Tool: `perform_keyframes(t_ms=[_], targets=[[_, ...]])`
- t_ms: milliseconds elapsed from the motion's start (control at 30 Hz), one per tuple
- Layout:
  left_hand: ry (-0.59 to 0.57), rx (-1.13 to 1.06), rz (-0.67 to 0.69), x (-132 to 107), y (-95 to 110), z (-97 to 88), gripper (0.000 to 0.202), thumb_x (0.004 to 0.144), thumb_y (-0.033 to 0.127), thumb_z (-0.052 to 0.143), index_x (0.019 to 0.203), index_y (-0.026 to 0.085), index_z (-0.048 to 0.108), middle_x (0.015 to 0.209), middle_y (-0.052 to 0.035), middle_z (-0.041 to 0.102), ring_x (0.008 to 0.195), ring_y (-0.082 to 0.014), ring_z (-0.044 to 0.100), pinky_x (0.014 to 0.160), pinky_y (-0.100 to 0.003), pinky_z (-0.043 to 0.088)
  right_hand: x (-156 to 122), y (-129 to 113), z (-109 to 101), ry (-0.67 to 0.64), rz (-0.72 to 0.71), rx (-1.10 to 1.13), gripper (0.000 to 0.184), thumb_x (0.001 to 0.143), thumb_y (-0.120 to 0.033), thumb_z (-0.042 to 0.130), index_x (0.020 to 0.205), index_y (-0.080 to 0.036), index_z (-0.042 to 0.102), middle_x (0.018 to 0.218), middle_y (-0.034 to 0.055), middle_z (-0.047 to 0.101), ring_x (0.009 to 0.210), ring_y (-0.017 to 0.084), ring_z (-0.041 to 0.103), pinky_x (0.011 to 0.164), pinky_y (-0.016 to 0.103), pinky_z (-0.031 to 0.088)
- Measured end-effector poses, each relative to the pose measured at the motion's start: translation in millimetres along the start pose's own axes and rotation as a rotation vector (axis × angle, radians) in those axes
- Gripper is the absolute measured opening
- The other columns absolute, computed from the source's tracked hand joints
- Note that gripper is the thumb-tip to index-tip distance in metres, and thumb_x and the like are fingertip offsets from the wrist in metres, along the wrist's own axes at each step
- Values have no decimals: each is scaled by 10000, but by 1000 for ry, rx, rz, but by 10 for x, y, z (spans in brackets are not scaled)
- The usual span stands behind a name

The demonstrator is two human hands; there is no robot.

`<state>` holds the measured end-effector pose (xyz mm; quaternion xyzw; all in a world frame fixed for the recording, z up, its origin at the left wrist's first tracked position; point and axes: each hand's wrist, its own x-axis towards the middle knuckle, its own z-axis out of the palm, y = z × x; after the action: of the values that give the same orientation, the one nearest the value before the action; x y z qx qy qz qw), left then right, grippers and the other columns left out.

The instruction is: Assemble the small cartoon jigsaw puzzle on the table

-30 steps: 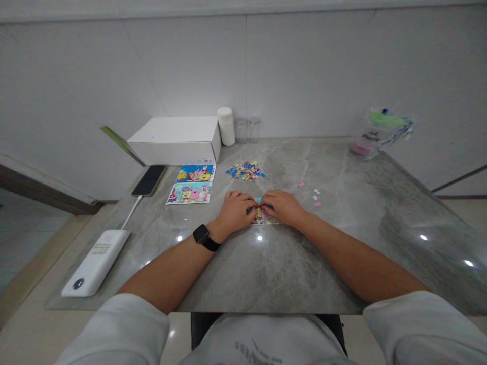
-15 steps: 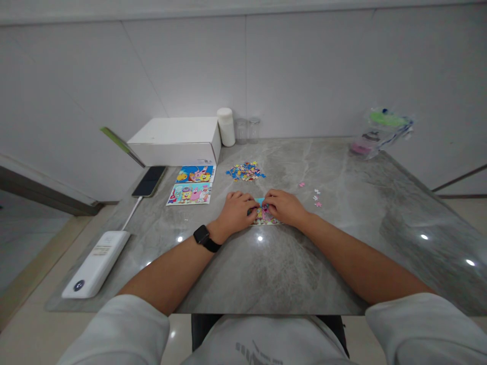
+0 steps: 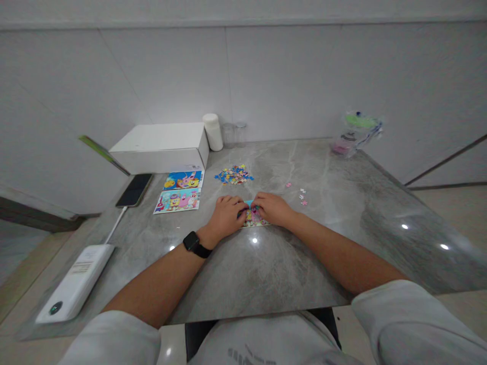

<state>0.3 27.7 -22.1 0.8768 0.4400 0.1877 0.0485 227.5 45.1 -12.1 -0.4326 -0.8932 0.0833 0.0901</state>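
A small, colourful jigsaw puzzle lies flat on the table before me, partly covered by both hands. My left hand rests at its left side, fingers curled and closed on that edge. From the upper right, my right hand reaches over it with thumb and fingers pinched together at its top part; any single piece between them is hidden. Beyond the hands is a heap of loose puzzle pieces. A few pink and white pieces lie apart to the right.
Two cartoon picture cards lie at the left, by a white box. Behind stand a white bottle and two clear glasses. A phone is cabled to a white power bank. A plastic bag sits at the back right.
The whole view has shifted and tilted slightly, so the things on the table appear further left. Both hands stay at the puzzle with hardly any change in their grip.
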Motion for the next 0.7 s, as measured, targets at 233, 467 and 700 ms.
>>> perform_keyframes(t_ms=[233, 467, 700], targets=[[-10, 13, -13, 19, 27, -30, 244, 993, 283, 582, 1142, 268, 774, 1146, -72, 738, 1087, -276, 626, 988, -478, 408, 27, 16, -78, 45, 20, 122, 332, 907, -87, 591, 1135, -212, 797, 1141, 79, 714, 1043, 203, 661, 934, 289, 481], [18, -2, -14, 20, 30, -55, 228, 1005, 272, 566, 1081, 266, 781, 1119, -66, 774, 1073, -286, 636, 987, -488, 384, -149, 726, -812, 333, 242, 229, 323, 883, -133, 595, 1126, -194, 800, 1091, 66, 768, 788, 158, 628, 819, 295, 497], [60, 15, -20, 25, 31, -68, 221, 1007, 291, 561, 1067, 237, 767, 1093, -81, 795, 1042, -301, 645, 967, -496, 384, -749, 1141, -951, 68, 498, 105, 181, 905, -231, 673, 1022, -213, 809, 982, 50, 801, 812, 179, 683, 775, 290, 476]])
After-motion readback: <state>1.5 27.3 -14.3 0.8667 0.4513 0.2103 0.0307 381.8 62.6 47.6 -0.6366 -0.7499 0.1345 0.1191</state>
